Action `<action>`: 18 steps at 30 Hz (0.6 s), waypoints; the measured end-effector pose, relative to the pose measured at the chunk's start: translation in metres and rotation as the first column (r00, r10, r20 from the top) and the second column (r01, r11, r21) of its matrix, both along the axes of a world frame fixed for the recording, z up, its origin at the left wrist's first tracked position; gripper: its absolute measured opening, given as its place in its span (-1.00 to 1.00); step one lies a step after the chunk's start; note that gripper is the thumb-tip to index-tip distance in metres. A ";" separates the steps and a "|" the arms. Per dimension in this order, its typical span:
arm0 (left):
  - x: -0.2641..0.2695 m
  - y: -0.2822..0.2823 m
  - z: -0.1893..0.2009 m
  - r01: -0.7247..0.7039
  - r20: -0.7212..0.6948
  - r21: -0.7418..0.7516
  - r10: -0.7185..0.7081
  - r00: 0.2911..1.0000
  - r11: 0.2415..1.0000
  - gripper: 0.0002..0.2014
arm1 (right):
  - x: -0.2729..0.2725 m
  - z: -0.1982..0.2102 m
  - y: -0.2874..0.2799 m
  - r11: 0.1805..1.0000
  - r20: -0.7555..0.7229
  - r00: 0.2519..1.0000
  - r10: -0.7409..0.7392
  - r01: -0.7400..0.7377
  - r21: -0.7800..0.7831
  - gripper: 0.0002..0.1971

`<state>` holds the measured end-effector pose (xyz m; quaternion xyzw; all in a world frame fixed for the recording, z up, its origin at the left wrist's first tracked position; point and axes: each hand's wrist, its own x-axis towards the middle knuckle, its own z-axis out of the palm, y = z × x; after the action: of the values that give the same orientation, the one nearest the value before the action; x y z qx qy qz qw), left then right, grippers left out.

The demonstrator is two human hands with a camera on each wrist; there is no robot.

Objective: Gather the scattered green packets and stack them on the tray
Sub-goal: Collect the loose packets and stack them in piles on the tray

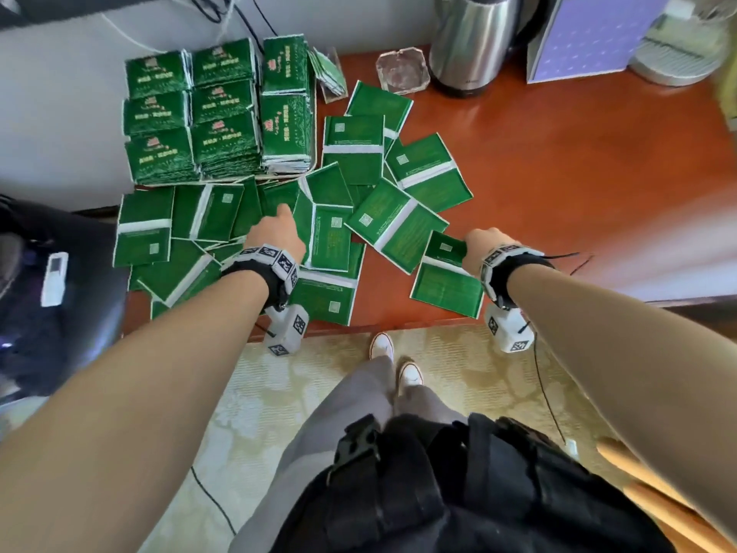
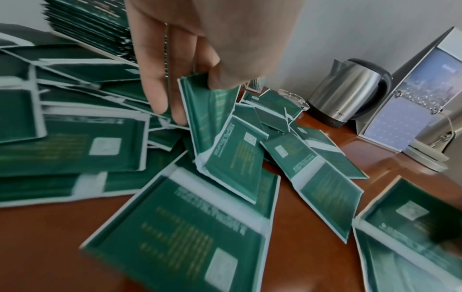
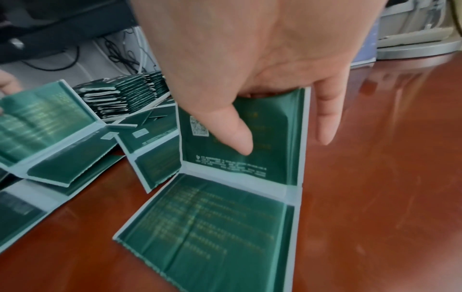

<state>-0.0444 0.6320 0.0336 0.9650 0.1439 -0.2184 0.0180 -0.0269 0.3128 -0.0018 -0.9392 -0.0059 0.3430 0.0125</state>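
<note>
Several green packets (image 1: 399,225) with white bands lie scattered and overlapping on the red-brown table (image 1: 578,173). At the back left, the tray (image 1: 316,125) carries tall neat stacks of green packets (image 1: 215,113). My left hand (image 1: 275,233) reaches into the middle of the pile; in the left wrist view the left hand (image 2: 197,94) pinches the top edge of a folded packet (image 2: 225,142) between thumb and fingers. My right hand (image 1: 476,243) pinches the raised upper half of a packet (image 1: 446,277) near the front edge. Up close, the right hand (image 3: 282,142) has its thumb on that packet (image 3: 220,227).
A steel kettle (image 1: 474,41), a glass ashtray (image 1: 402,71), a purple-and-white box (image 1: 590,33) and a white lamp base (image 1: 678,53) stand along the back. A dark chair with a white remote (image 1: 54,279) sits left of the table. Bare tabletop stretches right of the pile.
</note>
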 end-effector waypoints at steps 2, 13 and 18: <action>-0.017 0.004 -0.003 -0.006 -0.009 0.007 0.006 1.000 1.000 -0.55 | -0.006 0.003 0.005 0.999 0.025 0.999 0.036 -0.035 -0.028 -0.92; -0.066 -0.005 -0.010 0.239 -0.063 0.066 -0.235 0.970 0.969 -0.54 | -0.052 0.000 0.025 0.998 0.104 0.992 0.067 -0.067 -0.010 -0.64; -0.087 -0.019 -0.045 0.340 -0.058 -0.061 -0.344 0.937 0.938 -0.48 | -0.086 -0.033 0.032 0.994 0.132 0.986 0.098 -0.102 0.030 -0.28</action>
<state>-0.1318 0.6134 -0.0117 0.9665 -0.0311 -0.2546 -0.0010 -0.1128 0.3446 -0.0347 -0.9578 -0.0601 0.2807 0.0123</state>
